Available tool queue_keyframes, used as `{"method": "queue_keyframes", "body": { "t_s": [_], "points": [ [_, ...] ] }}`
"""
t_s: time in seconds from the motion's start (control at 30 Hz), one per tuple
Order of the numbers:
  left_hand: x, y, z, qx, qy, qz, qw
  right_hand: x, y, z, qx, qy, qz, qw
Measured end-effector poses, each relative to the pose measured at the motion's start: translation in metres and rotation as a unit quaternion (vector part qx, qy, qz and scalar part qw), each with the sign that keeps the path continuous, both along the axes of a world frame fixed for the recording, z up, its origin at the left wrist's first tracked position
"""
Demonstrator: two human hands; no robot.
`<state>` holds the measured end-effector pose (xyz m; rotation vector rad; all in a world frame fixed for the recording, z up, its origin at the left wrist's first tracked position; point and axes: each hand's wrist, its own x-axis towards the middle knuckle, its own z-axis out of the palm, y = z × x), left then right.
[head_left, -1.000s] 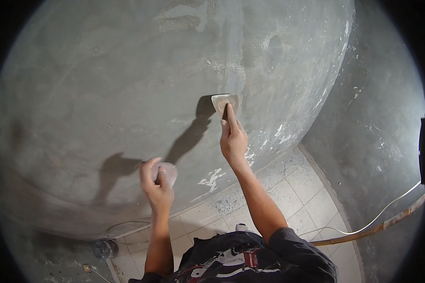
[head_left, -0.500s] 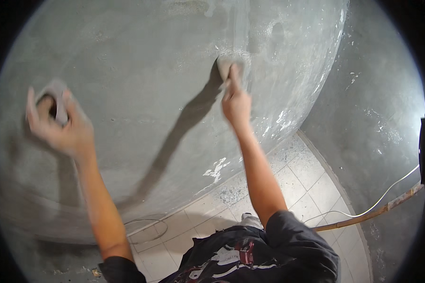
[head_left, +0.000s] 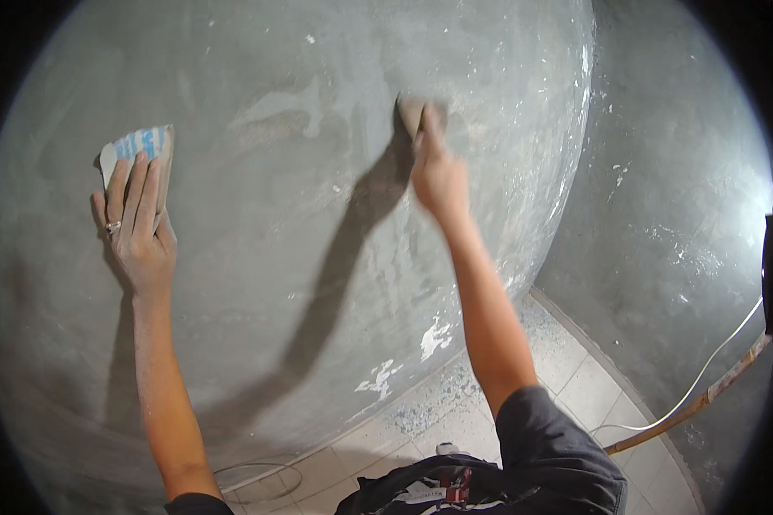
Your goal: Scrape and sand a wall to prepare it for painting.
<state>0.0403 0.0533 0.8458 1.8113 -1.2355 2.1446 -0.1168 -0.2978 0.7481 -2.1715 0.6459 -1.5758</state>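
The right hand (head_left: 440, 184) is closed around a scraper (head_left: 412, 114) at the grey wall (head_left: 240, 206), and the left hand (head_left: 142, 249) holds a folded sheet (head_left: 150, 139) under nearly joined fingers. The wall seems mostly bare, but white patches (head_left: 435, 338) remain low, with flakes (head_left: 421, 415) on the floor (head_left: 585, 376). A pole (head_left: 702, 402) and white cable (head_left: 637, 427), apart from both hands, seem to block nothing.

The left fingers (head_left: 134, 193) wear 1 silvery ring (head_left: 112, 227); the dark printed shirt (head_left: 558, 446) has short sleeves (head_left: 534, 412).
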Motion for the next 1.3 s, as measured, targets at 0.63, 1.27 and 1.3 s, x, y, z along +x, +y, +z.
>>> {"method": "queue_keyframes", "body": {
  "t_s": [0.63, 1.27, 1.3],
  "points": [
    [0.000, -0.002, 0.003, 0.009, 0.035, 0.007, 0.999, -0.022, -0.041, 0.046, -0.103, -0.006, 0.066, 0.992],
    [-0.051, -0.196, 0.146, 0.079, -0.053, 0.010, 0.995, 0.019, -0.118, 0.218, -0.266, -0.102, -0.062, 0.957],
    [-0.054, -0.207, 0.159, 0.083, -0.050, 0.021, 0.995, 0.023, -0.119, 0.219, -0.261, -0.103, -0.051, 0.958]
  ]
}}
